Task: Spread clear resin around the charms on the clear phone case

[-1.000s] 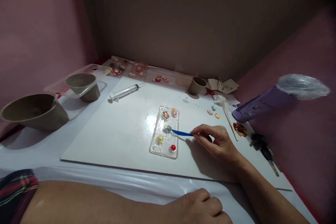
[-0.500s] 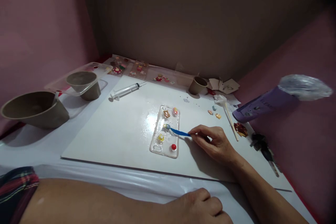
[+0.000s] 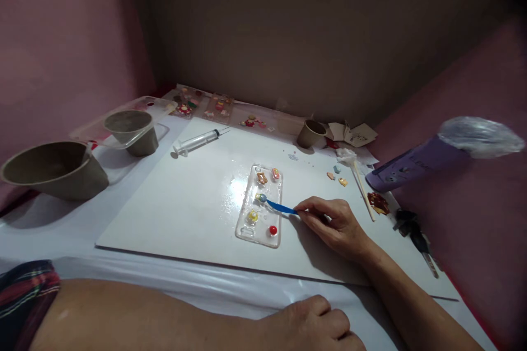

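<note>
A clear phone case [image 3: 267, 208] lies on the white board [image 3: 181, 197]. On it sit a brown bear charm [image 3: 262, 177], a pink charm [image 3: 275, 174], a small blue-and-yellow charm [image 3: 261, 197], a yellow charm [image 3: 252, 216] and a red round piece [image 3: 273, 230]. My right hand [image 3: 335, 224], right of the case, pinches a blue plastic tool [image 3: 282, 208] whose tip meets the blue-and-yellow charm. Curled at the bottom edge is my left hand [image 3: 315, 324], its fingers folded; whether it holds anything is hidden.
Brown cups [image 3: 74, 178] stand at the left, one more [image 3: 310, 134] at the back. A syringe [image 3: 200, 141] lies back left. At the right are loose charms [image 3: 342, 181], a wooden stick [image 3: 364, 192], a purple bottle [image 3: 415, 162] and a black tool [image 3: 418, 238].
</note>
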Motion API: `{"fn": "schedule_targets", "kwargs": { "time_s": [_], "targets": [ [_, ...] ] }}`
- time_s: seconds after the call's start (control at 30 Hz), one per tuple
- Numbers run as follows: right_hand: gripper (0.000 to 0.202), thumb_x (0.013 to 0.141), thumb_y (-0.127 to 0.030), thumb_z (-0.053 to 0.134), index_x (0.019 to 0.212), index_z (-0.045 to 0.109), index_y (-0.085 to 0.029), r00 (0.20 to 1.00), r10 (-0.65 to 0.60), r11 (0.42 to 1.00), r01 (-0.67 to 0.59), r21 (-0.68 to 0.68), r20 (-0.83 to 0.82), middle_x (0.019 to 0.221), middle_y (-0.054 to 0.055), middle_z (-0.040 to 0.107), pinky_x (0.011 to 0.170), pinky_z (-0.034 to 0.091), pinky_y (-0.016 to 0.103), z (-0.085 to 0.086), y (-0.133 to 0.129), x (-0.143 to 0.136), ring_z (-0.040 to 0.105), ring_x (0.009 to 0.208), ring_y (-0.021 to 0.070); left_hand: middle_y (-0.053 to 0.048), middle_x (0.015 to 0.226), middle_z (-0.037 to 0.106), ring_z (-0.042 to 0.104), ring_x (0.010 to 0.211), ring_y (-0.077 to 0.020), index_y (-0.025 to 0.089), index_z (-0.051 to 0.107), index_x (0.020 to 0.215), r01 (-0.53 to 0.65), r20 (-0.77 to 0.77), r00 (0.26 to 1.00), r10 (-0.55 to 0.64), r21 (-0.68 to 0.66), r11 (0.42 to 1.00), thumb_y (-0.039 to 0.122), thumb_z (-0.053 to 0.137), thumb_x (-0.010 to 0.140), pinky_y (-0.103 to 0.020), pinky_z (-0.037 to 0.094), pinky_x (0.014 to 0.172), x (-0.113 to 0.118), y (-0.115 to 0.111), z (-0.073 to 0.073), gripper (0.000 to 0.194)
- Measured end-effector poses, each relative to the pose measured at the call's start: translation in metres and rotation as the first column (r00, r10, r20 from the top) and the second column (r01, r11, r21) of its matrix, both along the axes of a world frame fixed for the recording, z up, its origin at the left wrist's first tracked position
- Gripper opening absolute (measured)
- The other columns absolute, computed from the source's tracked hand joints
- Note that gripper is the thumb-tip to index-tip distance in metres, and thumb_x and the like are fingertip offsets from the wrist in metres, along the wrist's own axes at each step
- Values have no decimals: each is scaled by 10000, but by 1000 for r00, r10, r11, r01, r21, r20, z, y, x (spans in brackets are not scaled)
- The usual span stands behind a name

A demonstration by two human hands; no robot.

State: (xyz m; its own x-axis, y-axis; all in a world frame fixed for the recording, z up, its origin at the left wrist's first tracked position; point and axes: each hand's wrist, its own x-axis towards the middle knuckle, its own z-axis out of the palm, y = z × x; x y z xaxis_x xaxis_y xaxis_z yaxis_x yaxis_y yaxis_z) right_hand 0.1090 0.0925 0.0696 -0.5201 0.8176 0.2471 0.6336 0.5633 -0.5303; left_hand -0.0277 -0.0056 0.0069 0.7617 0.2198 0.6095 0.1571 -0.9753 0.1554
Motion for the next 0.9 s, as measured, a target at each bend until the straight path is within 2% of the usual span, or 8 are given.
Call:
{"fn": "schedule_targets", "kwargs": {
  "time_s": [0.17, 0.57, 0.9],
  "targets": [
    [152, 853, -189, 516, 902, 659, -172, 1000, 1, 1000, -1, 7, 13, 517, -52, 481, 473, 305, 217, -1, 0, 1, 361, 452, 69, 31, 707, 517, 447, 641, -122, 156, 550, 766, -3, -27, 1000, 4, 8, 1000, 274, 662, 829, -280, 327, 562, 1, -1, -1, 174],
    [149, 858, -176, 518, 917, 655, -167, 1000, 16, 1000, -16, 4, 10, 549, -44, 530, 476, 309, 216, -2, 0, -2, 376, 456, 65, 34, 674, 515, 424, 630, -128, 149, 541, 739, -8, 44, 999, 8, -4, 1000, 281, 704, 786, -285, 333, 553, 0, -1, -1, 216],
    [164, 875, -203, 504, 923, 654, -159, 1000, 0, 1000, 0, -14, 27, 539, -45, 512, 482, 312, 221, -3, 0, -3, 365, 456, 68, 38, 652, 515, 404, 618, -130, 154, 523, 715, -23, 113, 993, 22, 7, 1000, 277, 754, 735, -279, 332, 544, 0, 0, 0, 263]
  ]
}}
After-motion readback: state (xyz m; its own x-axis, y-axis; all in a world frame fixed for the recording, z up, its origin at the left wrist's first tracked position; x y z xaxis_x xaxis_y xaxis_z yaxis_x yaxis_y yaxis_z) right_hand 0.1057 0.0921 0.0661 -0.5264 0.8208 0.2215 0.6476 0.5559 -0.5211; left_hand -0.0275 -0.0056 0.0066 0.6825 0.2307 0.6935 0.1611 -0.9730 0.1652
